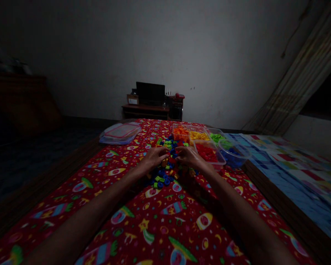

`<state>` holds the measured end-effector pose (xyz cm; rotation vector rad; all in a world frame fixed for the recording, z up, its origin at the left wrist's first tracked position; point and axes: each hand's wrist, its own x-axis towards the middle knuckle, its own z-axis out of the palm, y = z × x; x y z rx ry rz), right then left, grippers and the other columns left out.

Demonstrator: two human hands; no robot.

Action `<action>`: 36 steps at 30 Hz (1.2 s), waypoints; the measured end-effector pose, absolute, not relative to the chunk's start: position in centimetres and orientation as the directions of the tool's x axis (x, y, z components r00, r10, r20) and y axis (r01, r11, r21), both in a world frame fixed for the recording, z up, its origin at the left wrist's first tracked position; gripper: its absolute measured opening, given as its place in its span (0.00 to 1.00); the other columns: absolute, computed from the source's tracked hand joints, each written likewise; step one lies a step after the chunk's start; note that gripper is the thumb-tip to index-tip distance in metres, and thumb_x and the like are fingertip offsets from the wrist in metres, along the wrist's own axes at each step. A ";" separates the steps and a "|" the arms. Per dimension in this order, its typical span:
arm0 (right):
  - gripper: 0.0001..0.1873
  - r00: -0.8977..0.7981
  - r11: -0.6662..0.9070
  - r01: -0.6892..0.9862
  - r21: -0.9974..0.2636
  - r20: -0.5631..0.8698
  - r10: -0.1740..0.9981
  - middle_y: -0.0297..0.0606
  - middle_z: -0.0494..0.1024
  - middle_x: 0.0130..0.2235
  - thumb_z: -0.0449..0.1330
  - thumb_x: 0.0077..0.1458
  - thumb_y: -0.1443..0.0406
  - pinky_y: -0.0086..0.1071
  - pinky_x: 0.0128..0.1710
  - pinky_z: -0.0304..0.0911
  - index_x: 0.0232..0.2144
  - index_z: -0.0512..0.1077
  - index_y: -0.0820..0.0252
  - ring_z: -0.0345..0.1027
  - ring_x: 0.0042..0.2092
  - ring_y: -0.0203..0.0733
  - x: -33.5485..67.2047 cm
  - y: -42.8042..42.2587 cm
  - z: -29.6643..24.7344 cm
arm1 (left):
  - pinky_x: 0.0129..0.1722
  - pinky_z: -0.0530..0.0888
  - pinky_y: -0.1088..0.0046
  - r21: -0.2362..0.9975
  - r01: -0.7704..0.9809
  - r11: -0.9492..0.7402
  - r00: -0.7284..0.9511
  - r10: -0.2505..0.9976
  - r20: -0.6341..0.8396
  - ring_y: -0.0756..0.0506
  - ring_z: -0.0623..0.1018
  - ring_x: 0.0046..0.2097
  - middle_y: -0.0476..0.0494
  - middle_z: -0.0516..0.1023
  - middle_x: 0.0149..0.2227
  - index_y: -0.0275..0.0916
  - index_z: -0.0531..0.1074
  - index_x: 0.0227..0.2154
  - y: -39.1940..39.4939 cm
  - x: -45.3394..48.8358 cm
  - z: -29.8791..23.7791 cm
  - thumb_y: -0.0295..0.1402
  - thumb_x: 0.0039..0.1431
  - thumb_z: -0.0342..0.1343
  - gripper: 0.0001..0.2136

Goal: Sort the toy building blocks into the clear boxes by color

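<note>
Head view shows the left hand and right hand over a pile of mixed coloured pieces, apparently picking them out by colour, so the next move calls for a pinch on one piece. The pile lies beneath and between both hands, with clear tubs near the right; fingers are curled, but in this dim light I cannot tell whether either grips anything.

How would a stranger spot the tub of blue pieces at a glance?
Find the red patterned cloth, then the pile of loose, mixed-colour pieces on it. To the right of that pile stand several clear tubs. The round tub is furthest right, the only one holding blue pieces.
</note>
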<state>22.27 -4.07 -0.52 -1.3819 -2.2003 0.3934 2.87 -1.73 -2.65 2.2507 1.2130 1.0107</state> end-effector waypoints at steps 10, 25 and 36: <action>0.14 -0.332 0.541 0.697 -0.471 0.456 0.826 0.40 0.78 0.35 0.57 0.51 0.67 0.27 0.34 0.59 0.41 0.74 0.65 0.70 0.35 0.38 22.1 -4.1 -0.4 | 0.40 0.75 0.65 0.702 0.455 -0.547 0.341 0.836 0.430 0.43 0.79 0.38 0.41 0.80 0.37 0.36 0.69 0.49 -2.3 4.0 -2.9 0.41 0.58 0.49 0.19; 0.14 -0.277 0.208 0.335 -0.919 0.115 0.954 0.34 0.75 0.25 0.60 0.47 0.65 0.24 0.24 0.59 0.37 0.74 0.66 0.64 0.25 0.31 22.2 -3.3 -0.5 | 0.31 0.73 0.72 0.716 0.519 -0.467 0.264 0.884 0.385 0.45 0.78 0.33 0.45 0.79 0.30 0.36 0.69 0.48 -2.9 4.3 -2.8 0.41 0.54 0.54 0.21; 0.14 -0.300 0.341 0.544 -0.766 0.202 0.932 0.31 0.74 0.24 0.59 0.47 0.68 0.23 0.24 0.58 0.39 0.76 0.63 0.65 0.24 0.31 23.8 -3.1 0.1 | 0.42 0.72 0.69 0.452 0.621 -0.641 0.407 0.756 0.512 0.44 0.76 0.41 0.42 0.79 0.39 0.39 0.75 0.39 -2.9 3.9 -3.5 0.37 0.58 0.50 0.12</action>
